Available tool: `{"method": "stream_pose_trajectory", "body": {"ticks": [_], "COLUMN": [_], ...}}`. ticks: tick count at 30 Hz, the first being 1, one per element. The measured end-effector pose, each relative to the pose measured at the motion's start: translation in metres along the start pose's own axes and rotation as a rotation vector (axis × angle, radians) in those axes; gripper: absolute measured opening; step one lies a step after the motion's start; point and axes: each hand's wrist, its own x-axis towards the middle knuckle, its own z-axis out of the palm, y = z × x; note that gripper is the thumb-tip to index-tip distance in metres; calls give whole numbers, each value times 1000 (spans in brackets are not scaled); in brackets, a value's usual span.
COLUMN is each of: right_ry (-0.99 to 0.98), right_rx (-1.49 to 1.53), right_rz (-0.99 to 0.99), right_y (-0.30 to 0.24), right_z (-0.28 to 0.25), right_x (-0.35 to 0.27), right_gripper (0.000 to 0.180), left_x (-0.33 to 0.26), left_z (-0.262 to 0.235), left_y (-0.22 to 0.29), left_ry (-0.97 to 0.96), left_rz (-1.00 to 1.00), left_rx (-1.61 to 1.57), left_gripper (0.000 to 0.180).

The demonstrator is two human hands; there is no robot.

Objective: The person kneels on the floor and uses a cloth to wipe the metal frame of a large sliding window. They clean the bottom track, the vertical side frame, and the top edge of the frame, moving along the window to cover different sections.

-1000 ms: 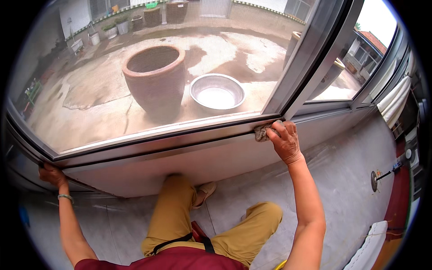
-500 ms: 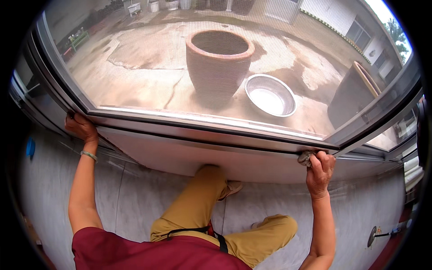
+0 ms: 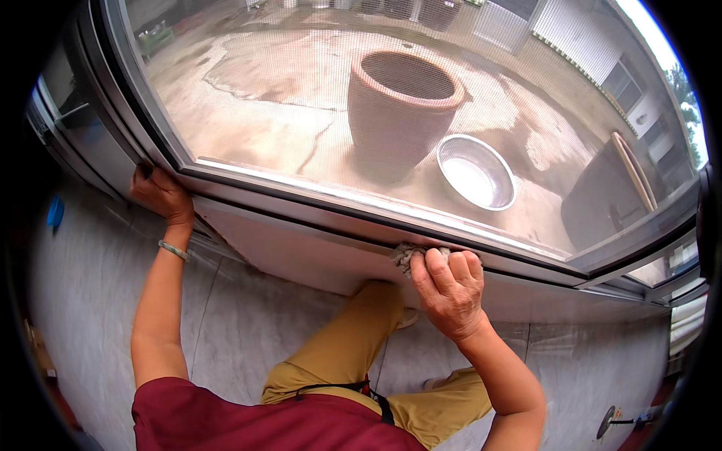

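Note:
A screen door with a metal frame (image 3: 316, 212) and a fine mesh (image 3: 271, 128) stands in front of me. At its lower left corner my left hand (image 3: 164, 198) is closed on the frame's edge, with some fingertips hidden. A crumpled grey cloth (image 3: 406, 258) is pinched in my right hand (image 3: 451, 292). The cloth presses against the door's horizontal rail, right of the middle. Below that rail is a pale smooth panel (image 3: 293, 254).
Beyond the mesh stand a large clay pot (image 3: 398, 120), a metal basin (image 3: 475, 177) and another big pot (image 3: 605, 195). My bent legs (image 3: 331, 338) are close to the panel on grey floor tiles (image 3: 162, 301). A small blue object (image 3: 55, 213) is at the far left.
My right hand has slid left along the rail with the cloth. My left hand keeps its hold on the frame. The view has shifted, so the door appears further right and lower.

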Motion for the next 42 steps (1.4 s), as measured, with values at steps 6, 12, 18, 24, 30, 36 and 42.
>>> {"method": "stream_pose_trajectory", "body": {"ticks": [6,12,18,24,30,36,42], "right_ry": [53,80,84,174,223,268,234], "right_rx": [-18,-35,-12,58,68,168,136], "right_rz": [-118,-198,-293,-335,-339,-315,-306], "right_y": [-43,-78,-107,-160,-207,-210,-181], "right_z": [38,65,88,133,164,167,149], "right_x": [55,98,139,193,244,241,201], "right_gripper": [21,15,13,23,19,16,16], "left_x": [-34,-27,-15,-5,53,55,46], "left_z": [7,-3,-17,-25,-49,-51,-46], "left_y": [-32,-38,-52,-69,-45,-47,-58], "left_ry": [-70,-148,-298,-482,-881,-938,-918], "left_rz": [-55,-47,-79,-290,-426,-376,-208], "left_rx": [12,-60,-237,-400,-274,-240,-204], "left_gripper": [37,42,51,58,64,55,53]}}
